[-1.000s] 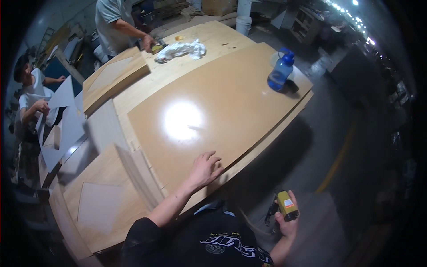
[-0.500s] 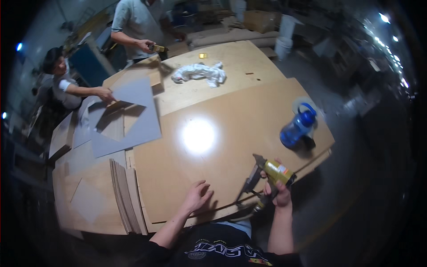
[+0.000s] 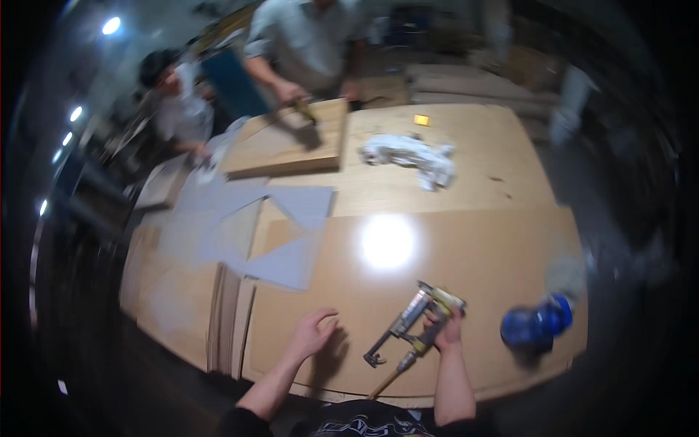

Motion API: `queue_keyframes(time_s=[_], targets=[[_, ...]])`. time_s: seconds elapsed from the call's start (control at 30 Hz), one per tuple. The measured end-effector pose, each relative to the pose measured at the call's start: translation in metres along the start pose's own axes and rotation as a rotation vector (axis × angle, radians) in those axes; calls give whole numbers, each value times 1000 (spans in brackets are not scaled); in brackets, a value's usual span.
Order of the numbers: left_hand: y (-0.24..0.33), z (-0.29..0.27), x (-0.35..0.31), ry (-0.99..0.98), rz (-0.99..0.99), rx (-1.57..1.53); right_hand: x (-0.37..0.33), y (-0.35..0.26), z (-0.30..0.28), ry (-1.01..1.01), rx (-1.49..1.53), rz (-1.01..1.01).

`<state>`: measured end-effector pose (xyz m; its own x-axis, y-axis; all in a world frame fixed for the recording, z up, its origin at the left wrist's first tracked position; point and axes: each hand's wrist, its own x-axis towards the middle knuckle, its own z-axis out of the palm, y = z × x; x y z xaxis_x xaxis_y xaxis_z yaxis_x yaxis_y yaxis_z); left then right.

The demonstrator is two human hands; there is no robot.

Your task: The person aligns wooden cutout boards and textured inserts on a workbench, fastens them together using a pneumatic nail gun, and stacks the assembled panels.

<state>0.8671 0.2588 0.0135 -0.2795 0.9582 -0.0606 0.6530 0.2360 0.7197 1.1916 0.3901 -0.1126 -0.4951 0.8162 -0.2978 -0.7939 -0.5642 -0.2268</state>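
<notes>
A pneumatic nail gun with a yellowish body and a dark magazine is gripped in my right hand. Its air hose runs from the handle down toward my body. My left hand hovers over the brown board, fingers apart and holding nothing. To the right of the nail gun a blue water bottle rests on the board. Left of the board lies a grey sheet with an angular cut-out.
A co-worker across the table holds a tool over a wooden frame. Another person stands at the far left. A white crumpled cloth and a small yellow object lie behind the board. Stacked panels stand at the left.
My view has swung left. The nail gun has turned and come in over the board. The co-worker's tool is now at the wooden frame, and the other person's hand has left the grey sheet.
</notes>
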Motion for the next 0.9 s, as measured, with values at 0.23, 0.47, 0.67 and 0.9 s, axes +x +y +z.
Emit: queue_keyframes(time_s=[0.23,0.47,0.67,0.9], targets=[[-32,60,83,35,90,253,-1,-11,-14,-80,-27,57],[-44,92,92,113,273,200,3,-13,-30,30,19,89],[26,106,195,-24,540,30,7,-17,-30,-42,-4,79],[110,163,415,-67,739,272,2,-19,-51,-41,52,150]])
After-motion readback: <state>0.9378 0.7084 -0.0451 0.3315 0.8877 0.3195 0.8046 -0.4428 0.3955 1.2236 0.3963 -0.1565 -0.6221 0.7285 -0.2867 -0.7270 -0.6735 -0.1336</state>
